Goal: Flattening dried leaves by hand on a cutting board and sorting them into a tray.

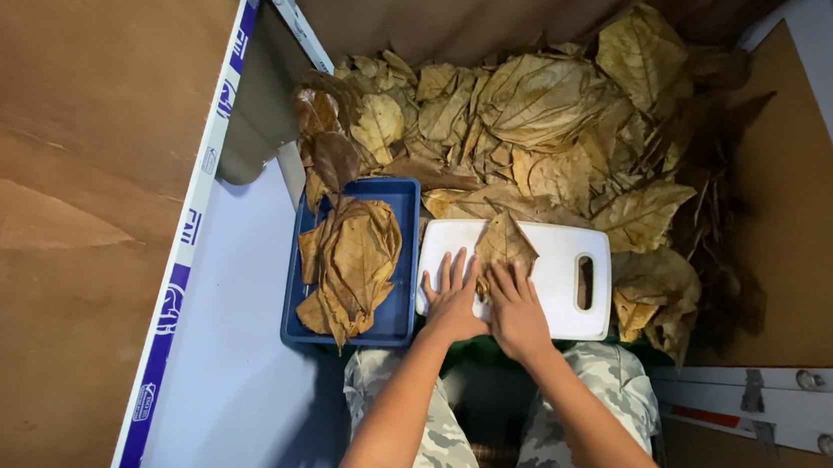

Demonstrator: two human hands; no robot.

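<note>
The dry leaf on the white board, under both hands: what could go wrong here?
1. The dry leaf looks brittle; pressed flat by the left hand and right hand, it may crack.
2. The white cutting board seems to rest over the lap, so it may tip.
3. Leaves in the blue tray hang over its near edge and may slide off.

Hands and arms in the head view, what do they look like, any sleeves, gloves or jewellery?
Both the left hand and the right hand are bare, with no gloves. No rings, watch or bracelets can be made out. The forearms are uncovered as far as the bottom edge of the picture, so no sleeves show. Below them the person wears camouflage trousers in pale grey and olive patches.
</note>
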